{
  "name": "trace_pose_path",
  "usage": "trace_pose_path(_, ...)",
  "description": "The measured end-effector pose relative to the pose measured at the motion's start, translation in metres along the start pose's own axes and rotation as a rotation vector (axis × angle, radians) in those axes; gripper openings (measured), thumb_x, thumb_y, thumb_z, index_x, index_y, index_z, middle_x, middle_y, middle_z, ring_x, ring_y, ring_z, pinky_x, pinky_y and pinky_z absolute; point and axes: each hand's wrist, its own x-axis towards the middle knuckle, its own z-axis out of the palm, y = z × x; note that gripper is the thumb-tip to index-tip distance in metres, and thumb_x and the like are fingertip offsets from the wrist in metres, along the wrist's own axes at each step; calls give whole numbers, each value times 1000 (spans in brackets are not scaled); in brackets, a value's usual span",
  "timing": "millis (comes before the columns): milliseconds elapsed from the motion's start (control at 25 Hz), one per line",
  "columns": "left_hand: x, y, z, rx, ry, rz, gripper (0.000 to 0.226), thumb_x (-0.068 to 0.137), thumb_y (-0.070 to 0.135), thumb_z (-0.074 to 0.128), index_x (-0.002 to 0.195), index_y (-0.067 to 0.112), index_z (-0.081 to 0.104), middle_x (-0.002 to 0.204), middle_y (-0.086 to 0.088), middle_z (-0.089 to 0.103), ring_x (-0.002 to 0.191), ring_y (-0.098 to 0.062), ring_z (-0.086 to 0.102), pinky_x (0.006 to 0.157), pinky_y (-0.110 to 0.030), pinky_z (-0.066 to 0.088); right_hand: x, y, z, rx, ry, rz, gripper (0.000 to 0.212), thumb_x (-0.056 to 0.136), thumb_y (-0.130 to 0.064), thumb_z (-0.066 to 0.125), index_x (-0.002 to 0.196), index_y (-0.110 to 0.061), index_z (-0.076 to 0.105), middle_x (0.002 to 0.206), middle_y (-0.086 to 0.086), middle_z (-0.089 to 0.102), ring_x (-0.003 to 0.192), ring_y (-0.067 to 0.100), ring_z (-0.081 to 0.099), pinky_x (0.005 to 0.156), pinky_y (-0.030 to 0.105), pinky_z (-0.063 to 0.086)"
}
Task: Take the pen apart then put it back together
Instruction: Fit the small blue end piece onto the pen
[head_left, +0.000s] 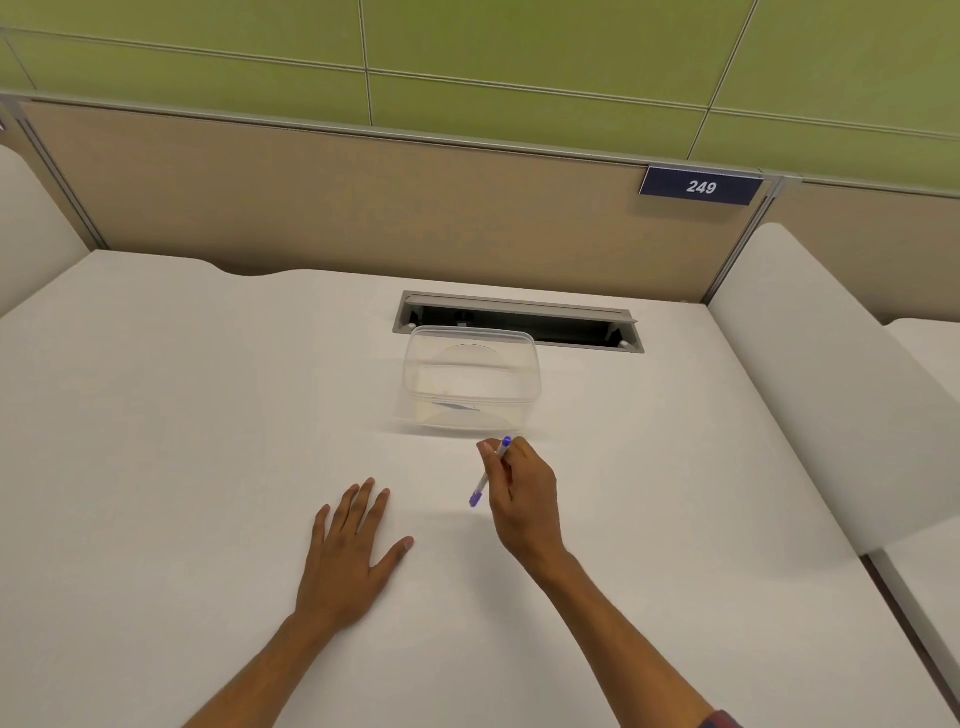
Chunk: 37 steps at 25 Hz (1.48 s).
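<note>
A slim pen (487, 475) with a clear barrel and purple ends is pinched between the thumb and fingers of my right hand (522, 499), just above the white desk (182, 415). It slants from upper right to lower left, and its capped purple end points down toward me. My left hand (348, 551) lies flat on the desk with its fingers spread, a hand's width to the left of the pen, and holds nothing.
A clear plastic container (471, 384) stands right behind my right hand. Behind it is an open cable slot (519, 322) in the desk. A beige partition with a "249" plate (701, 187) closes the back; white side dividers flank the desk.
</note>
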Motion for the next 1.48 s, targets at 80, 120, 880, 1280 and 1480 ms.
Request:
trace_pose_path(80, 1, 0, 1, -5, 3, 2, 78, 90, 74, 15, 149, 26, 33, 159, 3, 26, 147, -13, 17, 116, -34, 0, -7, 5, 1, -63, 50, -18, 21, 98, -25, 57, 80, -22, 68, 75, -4, 66, 64, 10, 57, 58, 24, 43)
trace_pose_path(120, 1, 0, 1, -8, 4, 3, 78, 90, 74, 15, 149, 26, 33, 159, 3, 26, 147, -13, 17, 116, -35, 0, -11, 9, 4, -97, 66, -30, 14, 96, -25, 61, 90, -20, 73, 79, -3, 69, 66, 10, 60, 59, 23, 45)
trace_pose_path(880, 1, 0, 3, -16, 0, 7, 78, 90, 73, 16, 148, 23, 36, 158, 0, 30, 145, -17, 24, 116, -38, 5, -42, 7, 36, -680, -380, 329, 30, 92, -44, 45, 77, -18, 46, 76, 0, 56, 67, 22, 49, 61, 31, 33)
trace_pose_path(1280, 1, 0, 1, -4, 7, 9, 77, 91, 72, 16, 148, 23, 36, 158, -1, 30, 145, -13, 18, 115, -36, 2, -26, 8, 45, -650, -381, 373, 33, 92, -38, 50, 67, -19, 39, 60, -8, 34, 67, 20, 48, 49, 28, 26)
trace_pose_path(1480, 1, 0, 1, 3, 6, 8, 78, 91, 72, 16, 148, 23, 36, 158, -1, 30, 145, -15, 21, 115, -38, 6, -24, 6, 44, -634, -368, 390, 38, 91, -40, 50, 62, -19, 36, 60, -5, 38, 65, 21, 47, 49, 28, 26)
